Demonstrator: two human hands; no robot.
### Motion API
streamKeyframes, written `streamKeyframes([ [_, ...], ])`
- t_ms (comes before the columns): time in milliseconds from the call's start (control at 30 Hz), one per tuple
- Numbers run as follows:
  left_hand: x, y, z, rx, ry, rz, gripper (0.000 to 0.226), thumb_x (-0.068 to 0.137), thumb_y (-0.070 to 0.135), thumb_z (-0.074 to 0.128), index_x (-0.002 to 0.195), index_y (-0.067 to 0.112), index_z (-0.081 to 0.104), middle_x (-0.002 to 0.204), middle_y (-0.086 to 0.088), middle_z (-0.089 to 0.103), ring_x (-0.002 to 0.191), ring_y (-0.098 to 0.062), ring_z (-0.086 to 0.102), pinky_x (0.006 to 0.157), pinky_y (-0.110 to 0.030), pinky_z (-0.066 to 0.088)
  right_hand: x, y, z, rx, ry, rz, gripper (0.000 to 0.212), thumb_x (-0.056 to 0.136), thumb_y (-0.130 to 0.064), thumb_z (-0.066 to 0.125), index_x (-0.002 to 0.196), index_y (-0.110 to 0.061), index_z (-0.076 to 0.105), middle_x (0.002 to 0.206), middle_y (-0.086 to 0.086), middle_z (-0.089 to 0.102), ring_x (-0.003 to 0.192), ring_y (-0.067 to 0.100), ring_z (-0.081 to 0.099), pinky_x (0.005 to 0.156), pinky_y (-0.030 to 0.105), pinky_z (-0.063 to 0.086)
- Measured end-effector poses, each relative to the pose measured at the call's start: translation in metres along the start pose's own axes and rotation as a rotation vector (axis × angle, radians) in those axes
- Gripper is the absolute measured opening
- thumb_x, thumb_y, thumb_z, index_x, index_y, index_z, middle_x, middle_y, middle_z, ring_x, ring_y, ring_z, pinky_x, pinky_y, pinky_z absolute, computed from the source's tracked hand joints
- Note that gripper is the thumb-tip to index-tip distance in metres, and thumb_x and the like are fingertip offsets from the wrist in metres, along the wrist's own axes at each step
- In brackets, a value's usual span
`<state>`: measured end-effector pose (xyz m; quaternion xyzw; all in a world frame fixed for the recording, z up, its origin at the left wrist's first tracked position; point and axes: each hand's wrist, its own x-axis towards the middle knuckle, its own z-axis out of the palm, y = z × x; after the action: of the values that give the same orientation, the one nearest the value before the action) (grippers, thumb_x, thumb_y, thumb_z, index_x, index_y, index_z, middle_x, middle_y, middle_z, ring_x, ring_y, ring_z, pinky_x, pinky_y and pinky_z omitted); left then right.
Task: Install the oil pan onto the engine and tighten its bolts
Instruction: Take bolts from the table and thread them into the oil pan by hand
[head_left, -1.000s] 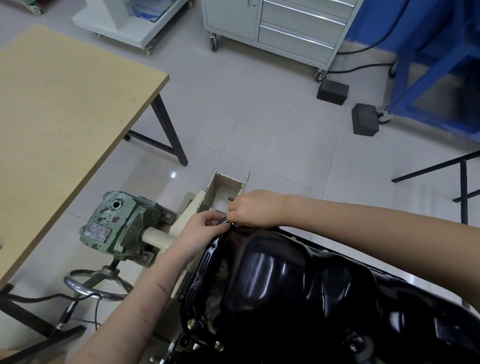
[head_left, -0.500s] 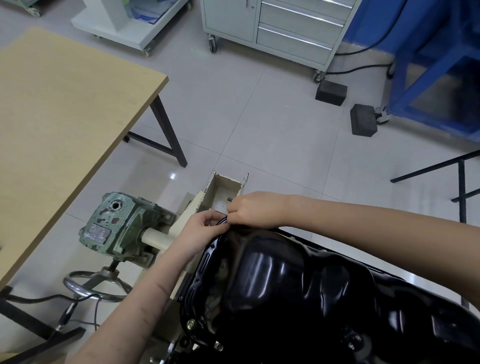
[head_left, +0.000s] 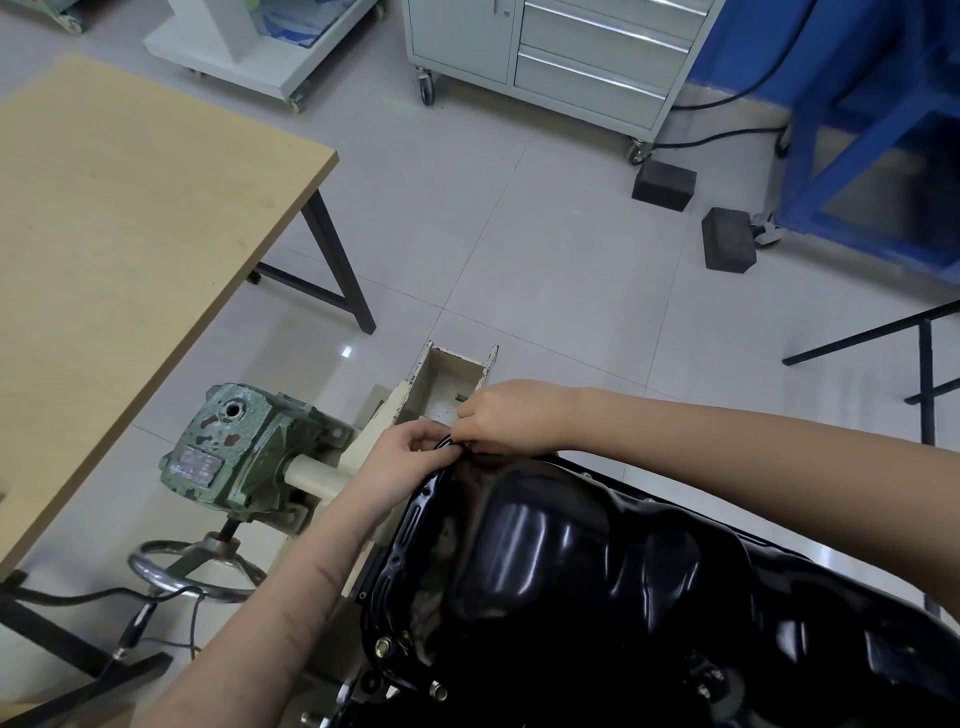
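Bolts (head_left: 383, 647) with a brass-like shine sit already in the near flange of the oil pan (head_left: 571, 571), so the pan appears laid on the engine and partly fastened, though how tight they are cannot be told; the pan is a black pressed shell, glossy, lying upside-down with its belly upward across the lower right of the view; I judge it stiff but thin, moderately heavy, and its smooth lacquer looks slippery, so the rounded belly is a poor place to hold; the flat flange around the rim, between the bolt holes, seems the better place, where fingers can hook the edge; farther on, at the far corner of the flange, the left hand (head_left: 400, 457) has its fingers curled and pinches the rim there, and the right hand (head_left: 511, 415) comes from the right with fingers bent down on the same corner, touching the left; what small thing it pinches, perhaps a bolt, is hidden under the knuckles; just beyond the hands stands a cream bracket (head_left: 452, 379) of the engine stand, to its left a green gearbox (head_left: 234, 452) over a handwheel (head_left: 197, 571); far behind are a wooden table (head_left: 130, 249) and a grey drawer cabinet (head_left: 561, 52).
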<state>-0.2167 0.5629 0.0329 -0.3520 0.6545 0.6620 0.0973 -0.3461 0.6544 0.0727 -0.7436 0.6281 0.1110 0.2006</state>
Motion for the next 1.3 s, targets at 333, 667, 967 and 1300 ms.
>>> streamKeyframes([
  [333, -0.003, -0.001, 0.006, 0.044, 0.171, 0.151, 0.018, 0.075, -0.003, 0.069, 0.085, 0.011, 0.063, 0.077, -0.003, 0.059, 0.061, -0.012, 0.045, 0.063, -0.016, 0.041, -0.004, -0.001, 0.004, 0.034, 0.008, 0.052, 0.028, 0.097, -0.016, 0.036, 0.117, -0.008, 0.054, 0.111, 0.011, 0.053, 0.105, 0.026, 0.051, 0.074, 0.033, 0.037],
  [667, -0.003, 0.008, 0.009, 0.256, 0.143, 0.271, 0.014, 0.077, -0.001, 0.069, 0.089, 0.006, 0.072, 0.084, -0.005, 0.064, 0.077, -0.009, 0.058, 0.068, -0.004, 0.041, -0.008, 0.003, 0.007, 0.242, 0.054, 0.056, 0.030, 0.091, -0.009, 0.044, 0.118, 0.000, 0.052, 0.110, 0.018, 0.058, 0.103, 0.029, 0.052, 0.081, 0.032, 0.033],
  [967, -0.006, 0.013, 0.004, 0.263, 0.062, 0.242, 0.016, 0.080, -0.004, 0.063, 0.094, 0.001, 0.071, 0.093, -0.009, 0.063, 0.091, -0.022, 0.059, 0.088, -0.029, 0.045, -0.009, 0.004, 0.007, 0.191, 0.051, 0.024, 0.030, 0.096, -0.014, 0.040, 0.119, -0.001, 0.053, 0.109, 0.018, 0.055, 0.102, 0.028, 0.051, 0.078, 0.033, 0.034],
  [1300, -0.005, 0.015, 0.006, 0.388, 0.092, 0.261, 0.019, 0.079, -0.005, 0.060, 0.094, 0.001, 0.071, 0.092, -0.003, 0.063, 0.088, -0.017, 0.058, 0.075, -0.014, 0.042, -0.007, 0.003, 0.010, 0.089, 0.042, 0.014, 0.032, 0.099, -0.019, 0.034, 0.123, -0.003, 0.047, 0.113, 0.014, 0.051, 0.105, 0.025, 0.048, 0.079, 0.034, 0.035],
])
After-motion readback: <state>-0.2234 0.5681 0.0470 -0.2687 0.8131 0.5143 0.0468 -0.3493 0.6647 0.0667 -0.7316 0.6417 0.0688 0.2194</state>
